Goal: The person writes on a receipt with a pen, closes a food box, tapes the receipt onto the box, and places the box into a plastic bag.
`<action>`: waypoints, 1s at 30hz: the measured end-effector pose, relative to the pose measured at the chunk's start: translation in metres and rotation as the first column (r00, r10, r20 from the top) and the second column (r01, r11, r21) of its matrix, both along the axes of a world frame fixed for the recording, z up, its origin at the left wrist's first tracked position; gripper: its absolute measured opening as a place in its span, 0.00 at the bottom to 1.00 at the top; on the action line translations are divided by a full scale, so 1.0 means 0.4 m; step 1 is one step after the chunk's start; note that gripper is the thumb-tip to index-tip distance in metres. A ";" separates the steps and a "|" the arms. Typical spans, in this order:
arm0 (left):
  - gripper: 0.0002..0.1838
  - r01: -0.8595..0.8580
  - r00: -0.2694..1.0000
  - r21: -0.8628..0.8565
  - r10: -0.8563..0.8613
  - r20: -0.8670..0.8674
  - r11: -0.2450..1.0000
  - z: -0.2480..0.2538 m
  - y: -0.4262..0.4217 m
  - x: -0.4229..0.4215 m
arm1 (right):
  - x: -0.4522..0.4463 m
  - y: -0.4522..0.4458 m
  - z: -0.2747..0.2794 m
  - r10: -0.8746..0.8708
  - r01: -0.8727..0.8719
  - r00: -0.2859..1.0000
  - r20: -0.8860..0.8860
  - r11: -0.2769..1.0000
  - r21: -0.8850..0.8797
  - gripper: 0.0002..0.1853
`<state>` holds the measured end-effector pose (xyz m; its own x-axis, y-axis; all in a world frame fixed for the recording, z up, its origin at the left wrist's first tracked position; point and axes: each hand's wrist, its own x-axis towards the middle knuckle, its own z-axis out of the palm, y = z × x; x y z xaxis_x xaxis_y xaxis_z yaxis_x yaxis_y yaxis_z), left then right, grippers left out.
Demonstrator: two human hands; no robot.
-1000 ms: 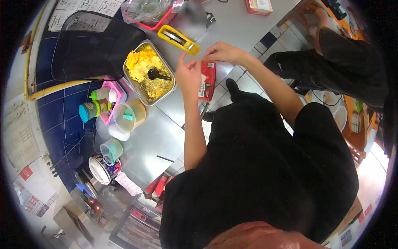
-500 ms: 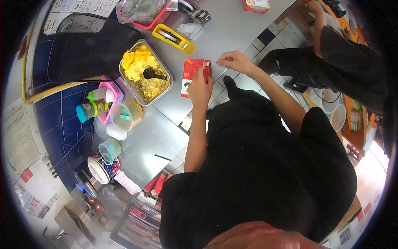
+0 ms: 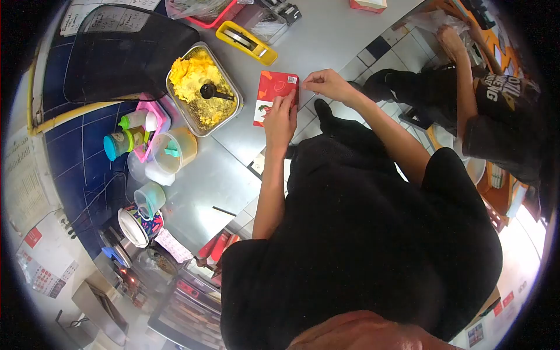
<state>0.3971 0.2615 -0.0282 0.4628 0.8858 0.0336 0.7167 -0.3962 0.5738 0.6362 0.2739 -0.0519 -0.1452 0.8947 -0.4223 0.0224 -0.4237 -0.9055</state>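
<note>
A small red and white printed carton (image 3: 269, 86) lies on the steel counter near its edge. My left hand (image 3: 280, 122) rests on top of it, with fingers stretched toward its right side. My right hand (image 3: 328, 85) is at the carton's right edge, thumb and fingertips pinched together. Whatever is between those fingertips is too small to make out. Above the carton stands a yellow tape dispenser (image 3: 247, 43). To the left, a metal tray (image 3: 236, 111) holds a crumbly yellow food with a black scoop (image 3: 216, 92) in it.
Plastic tubs (image 3: 182, 150) and a pink basket (image 3: 153, 129) line the wall side of the steel counter (image 3: 195, 186). A dark translucent lid (image 3: 125, 55) leans behind the tray. Another person (image 3: 493, 105) stands at the right, handling a clear bag (image 3: 434, 21). A red box (image 3: 368, 5) sits at the far end.
My right fingertips have come closer to the carton's right edge. My left fingers have shifted over its top. The other person has turned and now handles the clear bag. The view has shifted slightly.
</note>
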 end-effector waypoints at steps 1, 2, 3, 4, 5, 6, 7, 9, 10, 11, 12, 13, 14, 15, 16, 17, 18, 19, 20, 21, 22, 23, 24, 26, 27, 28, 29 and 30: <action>0.26 -0.005 1.000 0.002 0.005 0.003 1.000 0.014 -0.003 -0.001 | 0.000 -0.002 0.001 -0.001 0.001 1.000 -0.002 1.000 -0.002 0.15; 0.26 -0.034 0.999 -0.013 0.034 -0.018 0.999 0.031 -0.013 -0.012 | -0.002 -0.005 0.000 -0.001 0.001 1.000 -0.005 1.000 -0.006 0.15; 0.27 -0.063 0.997 -0.030 0.062 -0.040 0.998 0.058 -0.027 -0.028 | -0.005 -0.008 0.004 -0.001 0.001 1.000 -0.008 1.000 -0.011 0.15; 0.27 -0.090 0.994 -0.049 0.087 -0.067 0.995 0.070 -0.037 -0.046 | -0.007 -0.013 0.006 0.003 -0.003 1.000 0.007 1.000 -0.010 0.15; 0.27 -0.096 0.993 -0.080 0.090 -0.075 0.992 0.064 -0.044 -0.064 | -0.003 -0.018 0.008 0.007 -0.007 1.000 0.023 1.000 -0.009 0.14; 0.28 -0.102 0.992 -0.110 0.093 -0.084 0.989 0.060 -0.053 -0.080 | -0.002 -0.029 0.009 0.011 -0.010 0.999 0.038 1.000 -0.008 0.14; 0.28 -0.108 0.991 -0.139 0.095 -0.093 0.984 0.056 -0.062 -0.093 | -0.007 -0.041 0.006 0.016 -0.015 0.999 0.027 0.999 -0.032 0.13; 0.28 -0.064 0.996 -0.094 0.058 -0.074 0.994 0.049 -0.068 -0.105 | -0.017 -0.067 0.000 0.021 -0.020 1.000 0.008 0.997 -0.072 0.11; 0.28 -0.046 0.997 -0.094 0.041 -0.059 0.995 0.048 -0.064 -0.108 | -0.026 -0.080 -0.007 0.031 -0.032 0.999 -0.011 0.996 -0.086 0.12; 0.27 -0.027 0.999 -0.093 0.023 -0.042 0.995 0.044 -0.059 -0.106 | -0.035 -0.095 -0.016 0.039 -0.042 0.999 -0.028 0.994 -0.098 0.12; 0.27 0.000 1.000 -0.084 -0.003 -0.028 0.996 0.039 -0.057 -0.106 | -0.046 -0.109 -0.018 0.046 -0.051 0.998 -0.046 0.993 -0.110 0.13; 0.28 0.015 1.000 -0.065 -0.016 -0.022 0.998 0.034 -0.059 -0.109 | -0.064 -0.127 -0.022 0.030 -0.029 0.999 -0.041 0.999 0.028 0.13; 0.28 0.034 0.999 -0.047 -0.035 -0.019 0.998 0.031 -0.063 -0.114 | -0.093 -0.151 -0.024 0.007 0.000 0.999 -0.039 0.986 0.165 0.12; 0.29 0.058 0.998 -0.024 -0.058 -0.013 0.998 0.033 -0.062 -0.116 | -0.122 -0.171 -0.017 -0.022 0.031 0.999 -0.036 0.952 0.304 0.12; 0.31 0.069 0.998 -0.064 -0.068 0.014 0.996 0.040 -0.062 -0.123 | -0.129 -0.186 0.060 0.025 -0.112 0.972 0.233 0.922 0.370 0.11; 0.31 0.089 0.996 -0.068 -0.087 0.033 0.994 0.045 -0.064 -0.130 | -0.148 -0.198 0.054 -0.002 -0.178 0.949 0.316 0.823 0.540 0.10; 0.31 0.104 0.993 -0.068 -0.100 0.054 0.992 0.044 -0.059 -0.135 | -0.166 -0.205 0.045 -0.042 -0.260 0.918 0.393 0.686 0.680 0.10; 0.31 0.115 0.991 -0.064 -0.110 0.075 0.991 0.038 -0.053 -0.138 | -0.176 -0.210 0.040 -0.096 -0.351 0.883 0.460 0.516 0.781 0.09; 0.30 0.114 0.991 -0.066 -0.109 0.079 0.991 0.022 -0.048 -0.142 | -0.182 -0.218 0.034 -0.012 -0.437 0.853 0.523 0.532 0.725 0.07; 0.29 0.134 0.988 -0.044 -0.130 0.088 0.990 0.023 -0.045 -0.143 | -0.183 -0.219 0.033 -0.009 -0.482 0.828 0.561 0.500 0.720 0.07; 0.28 0.155 0.984 -0.025 -0.152 0.096 0.988 0.027 -0.043 -0.146 | -0.180 -0.215 0.031 -0.006 -0.525 0.803 0.596 0.468 0.711 0.07; 0.27 0.175 0.979 -0.008 -0.174 0.103 0.984 0.027 -0.042 -0.148 | -0.177 -0.214 0.026 -0.004 -0.566 0.776 0.631 0.438 0.699 0.07; 0.27 0.183 0.973 0.020 -0.184 0.140 0.983 0.019 -0.039 -0.151 | -0.178 -0.223 0.017 -0.006 -0.583 0.761 0.648 0.432 0.688 0.07; 0.27 0.198 0.969 0.009 -0.197 0.150 0.980 0.010 -0.042 -0.156 | -0.176 -0.233 0.004 -0.020 -0.617 0.728 0.685 0.418 0.667 0.05; 0.27 0.206 0.966 0.007 -0.205 0.156 0.978 0.013 -0.041 -0.156 | -0.180 -0.239 -0.002 -0.012 -0.632 0.716 0.698 0.412 0.656 0.05; 0.26 0.204 0.967 0.014 -0.204 0.152 0.979 0.018 -0.044 -0.153 | -0.185 -0.244 -0.008 -0.002 -0.649 0.704 0.710 0.405 0.644 0.06; 0.26 0.194 0.971 0.002 -0.192 0.143 0.981 0.015 -0.047 -0.152 | -0.189 -0.248 -0.012 0.008 -0.666 0.691 0.723 0.397 0.632 0.06; 0.25 0.184 0.975 -0.009 -0.181 0.132 0.983 0.010 -0.048 -0.151 | -0.190 -0.251 -0.007 0.039 -0.683 0.676 0.735 0.408 0.606 0.06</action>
<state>0.3369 0.2424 -0.0242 0.6094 0.7882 0.0864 0.5520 -0.4999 0.6674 0.5602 0.1734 -0.0547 -0.5922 0.7445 0.3081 0.5547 0.6541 -0.5143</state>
